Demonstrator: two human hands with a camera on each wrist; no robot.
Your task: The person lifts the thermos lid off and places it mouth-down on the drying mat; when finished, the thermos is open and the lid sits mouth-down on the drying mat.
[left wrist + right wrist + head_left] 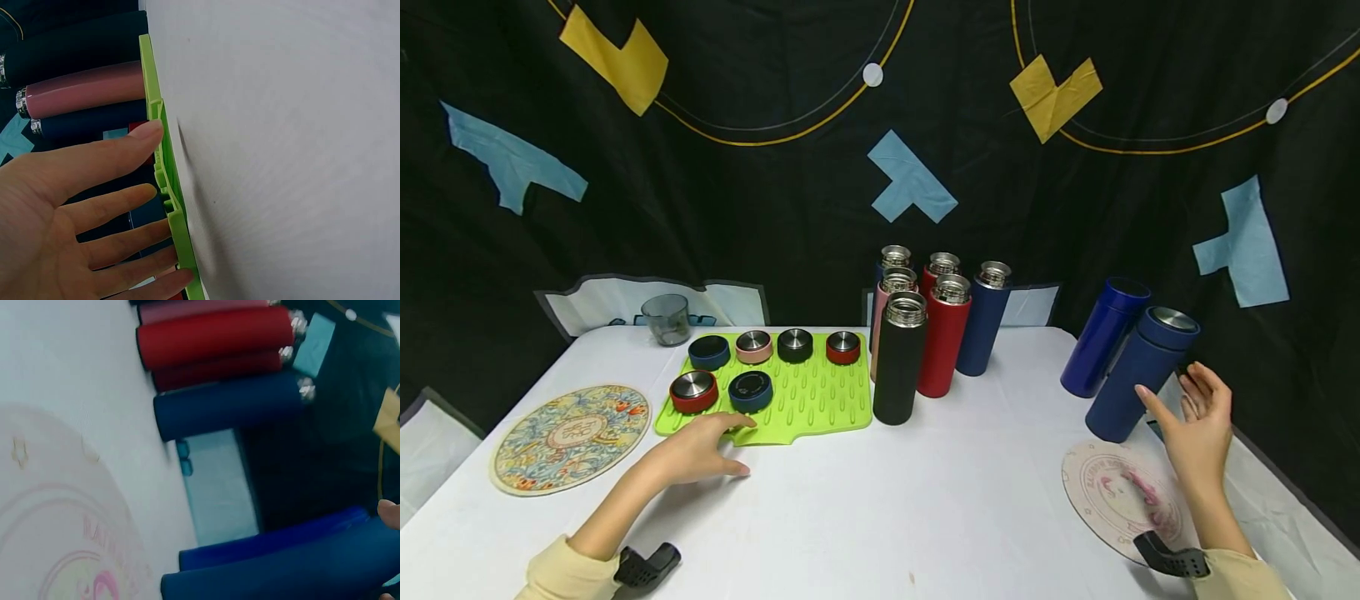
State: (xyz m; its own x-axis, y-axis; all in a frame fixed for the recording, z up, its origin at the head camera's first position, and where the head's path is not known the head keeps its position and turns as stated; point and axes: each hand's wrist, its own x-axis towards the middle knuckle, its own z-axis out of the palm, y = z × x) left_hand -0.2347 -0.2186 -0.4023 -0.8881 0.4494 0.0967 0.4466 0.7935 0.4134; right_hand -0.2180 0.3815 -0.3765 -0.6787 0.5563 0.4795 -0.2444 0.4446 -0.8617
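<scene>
My left hand (700, 450) reaches over the front edge of a lime-green ribbed mat (820, 400), fingers spread and holding nothing. In the left wrist view its thumb (147, 136) overlaps the mat's edge. Several flask lids stand on the mat; a dark blue lid (750, 392) is closest to the fingers, with a red lid (693, 392) to its left. At the right, my right hand (1198, 425) is beside a lidded navy flask (1138, 379), its thumb overlapping the flask's side and its fingers loosely bent. Behind stands a brighter blue flask (1101, 342).
Several lidless flasks cluster at the middle back, a black flask (900, 367) foremost beside a red flask (945, 342). A round patterned mat (576, 437) lies at left, a pale round mat (1120, 492) at right. A glass cup (667, 319) stands at back left.
</scene>
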